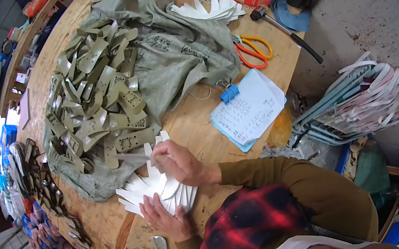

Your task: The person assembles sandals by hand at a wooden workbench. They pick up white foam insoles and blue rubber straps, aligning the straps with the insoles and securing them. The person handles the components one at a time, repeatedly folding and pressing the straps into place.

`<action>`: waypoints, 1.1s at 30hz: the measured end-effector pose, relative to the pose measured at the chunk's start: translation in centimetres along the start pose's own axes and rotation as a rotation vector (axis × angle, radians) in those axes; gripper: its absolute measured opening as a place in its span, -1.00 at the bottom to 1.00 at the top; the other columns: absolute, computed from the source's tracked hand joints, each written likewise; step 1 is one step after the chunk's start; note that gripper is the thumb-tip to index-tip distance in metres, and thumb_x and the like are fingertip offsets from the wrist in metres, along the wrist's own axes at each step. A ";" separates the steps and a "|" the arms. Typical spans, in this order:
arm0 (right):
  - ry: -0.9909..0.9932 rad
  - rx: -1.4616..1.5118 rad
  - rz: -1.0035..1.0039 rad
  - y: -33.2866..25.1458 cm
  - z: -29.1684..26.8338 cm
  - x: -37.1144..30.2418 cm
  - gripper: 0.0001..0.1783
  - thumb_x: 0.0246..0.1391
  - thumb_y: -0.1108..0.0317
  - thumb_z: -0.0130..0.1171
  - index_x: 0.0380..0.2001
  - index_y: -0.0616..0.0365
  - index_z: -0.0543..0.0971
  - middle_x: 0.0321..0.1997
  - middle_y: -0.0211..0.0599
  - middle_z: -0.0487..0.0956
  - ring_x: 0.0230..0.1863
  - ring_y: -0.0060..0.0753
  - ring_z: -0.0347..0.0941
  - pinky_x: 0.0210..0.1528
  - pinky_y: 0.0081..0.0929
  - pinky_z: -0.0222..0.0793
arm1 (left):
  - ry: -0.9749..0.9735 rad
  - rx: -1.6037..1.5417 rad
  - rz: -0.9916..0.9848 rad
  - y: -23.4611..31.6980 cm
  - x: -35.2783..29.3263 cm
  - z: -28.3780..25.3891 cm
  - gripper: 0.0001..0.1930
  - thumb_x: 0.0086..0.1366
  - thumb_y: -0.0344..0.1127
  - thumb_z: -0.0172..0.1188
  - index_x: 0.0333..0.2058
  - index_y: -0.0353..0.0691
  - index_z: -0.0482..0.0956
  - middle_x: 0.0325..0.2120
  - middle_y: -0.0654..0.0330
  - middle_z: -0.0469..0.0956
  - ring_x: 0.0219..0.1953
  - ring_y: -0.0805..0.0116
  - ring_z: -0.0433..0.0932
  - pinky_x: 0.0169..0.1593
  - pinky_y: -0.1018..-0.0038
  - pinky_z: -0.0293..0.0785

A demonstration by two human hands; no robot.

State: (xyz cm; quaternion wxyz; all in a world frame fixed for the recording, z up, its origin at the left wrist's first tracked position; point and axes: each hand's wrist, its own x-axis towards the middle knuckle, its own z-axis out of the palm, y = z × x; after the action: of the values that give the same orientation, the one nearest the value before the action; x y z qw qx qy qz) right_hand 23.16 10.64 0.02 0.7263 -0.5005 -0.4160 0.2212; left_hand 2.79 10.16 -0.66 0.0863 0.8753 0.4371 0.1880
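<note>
From here I can see a bunch of white pieces (164,188) lying on the wooden surface (183,122), long and flat, layered over one another like an open fan. Their narrow ends spread to the left and away from the person, some coming to points; the near side bunches together. The left hand (170,222) rests flat along the near edge, and the right hand (183,166) covers part of the far side.
</note>
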 end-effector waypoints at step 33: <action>-0.419 -0.260 -0.211 -7.0 -3.3 -3.0 -0.63 0.08 0.44 0.19 -0.01 0.22 0.50 -0.24 -0.28 0.53 -0.45 -0.26 0.54 -0.47 -0.37 0.45 | -0.073 -1.186 -0.549 7.3 1.8 -4.2 -0.72 0.44 -0.31 0.09 -0.05 -0.45 0.53 -0.22 0.14 0.60 -0.22 0.48 0.53 -0.12 0.54 0.44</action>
State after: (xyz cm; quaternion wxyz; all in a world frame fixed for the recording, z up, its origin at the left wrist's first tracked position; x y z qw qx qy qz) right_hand 23.53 3.81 4.69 0.5729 -0.4867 -0.6322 0.1877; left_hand 7.41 7.18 5.94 0.6142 0.5414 0.4637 0.3385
